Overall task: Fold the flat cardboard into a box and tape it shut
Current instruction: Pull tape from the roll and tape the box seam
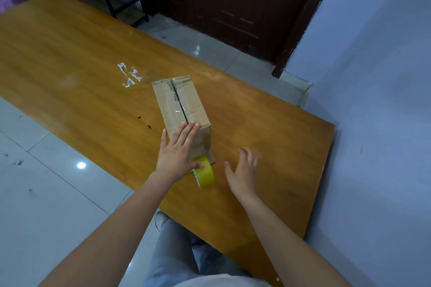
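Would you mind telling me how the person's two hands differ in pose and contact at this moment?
The left hand lies flat, fingers pressed on the near end of the cardboard box, thumb by the yellow tape roll. The right hand is off the box, fingers spread and slightly curled over the table, touching neither box nor roll. Both are open and grip nothing.

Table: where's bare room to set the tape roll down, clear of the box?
The table is bare across its far left, beyond the white marks, and on the right between the box and the wall-side edge. It is crowded near the front, where the left hand, tape roll and right hand bunch together.
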{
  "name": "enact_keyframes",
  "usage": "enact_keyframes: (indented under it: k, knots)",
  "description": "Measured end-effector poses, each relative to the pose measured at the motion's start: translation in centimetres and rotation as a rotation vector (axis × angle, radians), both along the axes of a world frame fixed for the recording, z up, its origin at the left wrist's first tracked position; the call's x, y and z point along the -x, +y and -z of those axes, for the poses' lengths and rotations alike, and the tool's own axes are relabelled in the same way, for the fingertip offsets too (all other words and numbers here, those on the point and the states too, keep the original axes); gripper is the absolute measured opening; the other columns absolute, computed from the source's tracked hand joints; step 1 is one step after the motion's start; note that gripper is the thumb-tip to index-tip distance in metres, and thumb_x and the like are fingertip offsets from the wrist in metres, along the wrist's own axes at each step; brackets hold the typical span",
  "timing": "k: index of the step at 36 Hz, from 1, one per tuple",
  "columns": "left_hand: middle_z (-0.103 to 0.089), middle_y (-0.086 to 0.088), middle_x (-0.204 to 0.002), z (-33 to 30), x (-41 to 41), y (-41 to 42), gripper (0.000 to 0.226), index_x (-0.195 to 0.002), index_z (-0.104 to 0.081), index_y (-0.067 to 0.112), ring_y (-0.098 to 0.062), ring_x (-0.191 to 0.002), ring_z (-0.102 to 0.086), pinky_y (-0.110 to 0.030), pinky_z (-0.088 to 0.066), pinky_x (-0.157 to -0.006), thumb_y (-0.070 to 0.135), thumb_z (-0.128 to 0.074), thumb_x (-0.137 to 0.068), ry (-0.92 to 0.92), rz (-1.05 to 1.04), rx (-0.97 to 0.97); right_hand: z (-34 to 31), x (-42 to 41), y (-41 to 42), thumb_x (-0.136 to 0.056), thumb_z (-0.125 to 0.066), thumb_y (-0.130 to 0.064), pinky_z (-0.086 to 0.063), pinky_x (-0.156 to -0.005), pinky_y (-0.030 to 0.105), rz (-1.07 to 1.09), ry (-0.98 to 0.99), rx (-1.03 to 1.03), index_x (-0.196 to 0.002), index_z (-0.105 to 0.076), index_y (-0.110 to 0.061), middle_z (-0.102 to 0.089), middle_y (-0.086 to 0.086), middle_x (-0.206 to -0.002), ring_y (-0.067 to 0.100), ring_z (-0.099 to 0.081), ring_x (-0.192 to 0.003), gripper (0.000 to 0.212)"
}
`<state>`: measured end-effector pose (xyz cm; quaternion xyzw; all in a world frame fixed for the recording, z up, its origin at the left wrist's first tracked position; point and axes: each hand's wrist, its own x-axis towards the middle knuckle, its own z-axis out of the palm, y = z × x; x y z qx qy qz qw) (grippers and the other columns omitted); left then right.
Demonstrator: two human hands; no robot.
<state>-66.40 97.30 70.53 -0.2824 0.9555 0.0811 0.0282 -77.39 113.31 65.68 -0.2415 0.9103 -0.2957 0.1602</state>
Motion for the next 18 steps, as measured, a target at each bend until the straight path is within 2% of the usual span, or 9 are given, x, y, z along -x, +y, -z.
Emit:
enact_keyframes:
  k: [3, 6, 8, 10, 11, 12, 14, 18]
  knots:
    - [0.001, 0.011, -0.158, 0.0, -0.1, 0.1, 0.114, -0.149, 0.007, 0.029, -0.009, -0.144, 0.011, -0.047, 0.019, -0.11, 0.07, -0.061, -0.067, -0.001, 0.009, 0.037, -1.2, -1.2, -3.2, -0.09, -0.055, -0.037, -0.027, -0.105, 0.03, -0.12, -0.128, 0.158, -0.131, -0.047, -0.014, -0.039, 0.0, -0.137, 0.016, -0.027, -0.13, 0.047]
    - [-0.001, 0.011, -0.158, -0.1, -0.1, 0.1, 0.111, -0.149, 0.007, 0.028, -0.008, -0.144, 0.01, -0.043, 0.023, -0.109, 0.063, -0.064, -0.071, -0.003, 0.012, 0.044, -1.2, -1.8, -5.5, -0.089, -0.058, -0.038, -0.028, -0.107, 0.035, -0.102, -0.415, 0.194, -0.128, -0.049, -0.013, -0.04, 0.004, -0.137, 0.019, -0.026, -0.132, 0.047]
    - [-0.003, 0.011, -0.158, -0.2, -0.1, 0.1, 0.104, -0.15, 0.004, 0.028, -0.008, -0.144, 0.008, -0.04, 0.022, -0.11, 0.055, -0.064, -0.076, 0.015, 0.013, 0.041, -1.0, -2.0, -6.3, -0.089, -0.061, -0.032, -0.038, -0.107, 0.042, -0.081, -0.591, 0.226, -0.124, -0.054, -0.009, -0.046, 0.01, -0.134, 0.025, -0.037, -0.129, 0.042]
    - [-0.006, 0.01, -0.158, -0.3, -0.1, 0.1, 0.1, -0.15, 0.002, 0.027, -0.009, -0.145, 0.006, -0.038, 0.018, -0.112, 0.049, -0.063, -0.078, 0.028, 0.02, 0.037, -0.8, -2.3, -6.5, -0.089, -0.063, -0.02, -0.052, -0.089, 0.041, -0.054, -0.706, 0.334, -0.103, -0.064, -0.01, -0.058, 0.016, -0.114, 0.027, -0.057, -0.106, 0.018]
    - [-0.006, 0.009, -0.158, -0.3, -0.1, 0.0, 0.099, -0.15, 0.002, 0.027, -0.009, -0.145, 0.005, -0.038, 0.016, -0.112, 0.049, -0.063, -0.078, 0.033, 0.025, 0.036, -0.8, -2.4, -6.6, -0.088, -0.063, -0.014, -0.055, -0.076, 0.034, -0.04, -0.737, 0.392, -0.089, -0.064, -0.013, -0.062, 0.013, -0.1, 0.022, -0.061, -0.09, 0.001]
    - [-0.006, 0.009, -0.158, -0.2, -0.1, -0.1, 0.1, -0.15, 0.002, 0.027, -0.01, -0.145, 0.005, -0.037, 0.015, -0.113, 0.051, -0.063, -0.078, 0.035, 0.032, 0.035, -0.8, -2.4, -6.6, -0.087, -0.063, -0.009, -0.053, -0.066, 0.026, -0.022, -0.741, 0.416, -0.079, -0.062, -0.017, -0.063, 0.008, -0.087, 0.016, -0.061, -0.078, 0.012]
    - [-0.005, 0.009, -0.158, -0.2, -0.1, -0.3, 0.103, -0.15, 0.003, 0.027, -0.01, -0.145, 0.004, -0.037, 0.012, -0.114, 0.059, -0.06, -0.076, 0.034, 0.052, 0.035, -0.8, -2.2, -6.6, -0.087, -0.064, -0.005, -0.049, -0.056, 0.016, -0.008, -0.747, 0.423, -0.073, -0.06, -0.018, -0.061, 0.001, -0.077, 0.008, -0.058, -0.068, 0.019]
    - [-0.007, 0.01, -0.158, -0.3, -0.2, -0.9, 0.091, -0.151, 0.0, 0.029, -0.009, -0.145, 0.0, -0.036, 0.004, -0.118, 0.067, -0.044, -0.081, 0.063, 0.089, 0.035, -0.5, -1.8, -6.4, -0.086, -0.062, -0.002, -0.046, -0.064, 0.012, -0.024, -0.702, 0.404, -0.088, -0.067, -0.001, -0.063, 0.0, -0.082, 0.004, -0.056, -0.075, 0.005]
